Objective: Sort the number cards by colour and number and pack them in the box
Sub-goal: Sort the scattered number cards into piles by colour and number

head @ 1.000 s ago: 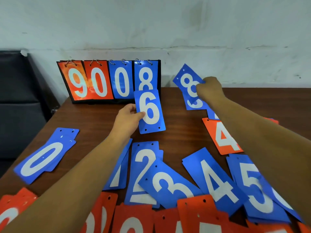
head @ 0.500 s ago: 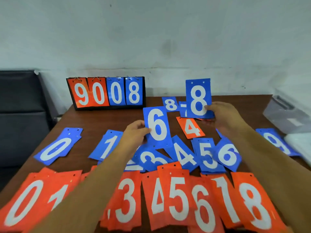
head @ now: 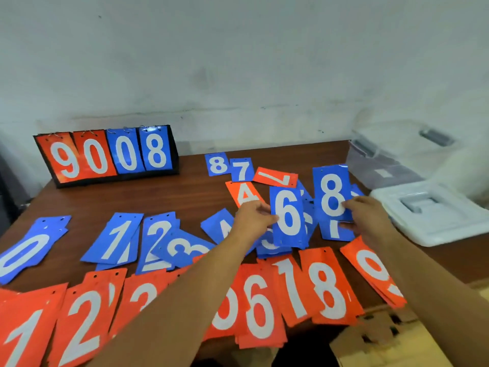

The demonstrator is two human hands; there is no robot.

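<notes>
My left hand [head: 252, 217] pinches a blue 6 card [head: 288, 217] by its left edge, low over the blue row. My right hand [head: 369, 218] pinches a blue 8 card [head: 332, 193] by its lower right corner, above a blue 7 card [head: 334, 231]. Blue cards 0 [head: 25, 254], 1 [head: 116, 238], 2 [head: 156, 238] and 3 [head: 182, 247] lie in a row on the brown table [head: 164, 197]. Orange cards 1 [head: 22, 337], 2 [head: 84, 321], 6 [head: 258, 305], 8 [head: 328, 287] and 9 [head: 373, 268] lie along the near edge.
A flip scoreboard [head: 105, 154] reading 9008 stands at the back left. Loose blue 8 [head: 217, 164], blue 7 [head: 242, 170], orange 7 [head: 275, 177] and orange 4 [head: 244, 193] lie behind my hands. A clear plastic box [head: 391, 152] and its white lid [head: 428, 213] sit right. A cardboard box [head: 381, 337] is below.
Both hands have moved right and down toward the blue row, carrying the 6 and the 8. The view has swung right, bringing the lid and box into sight.
</notes>
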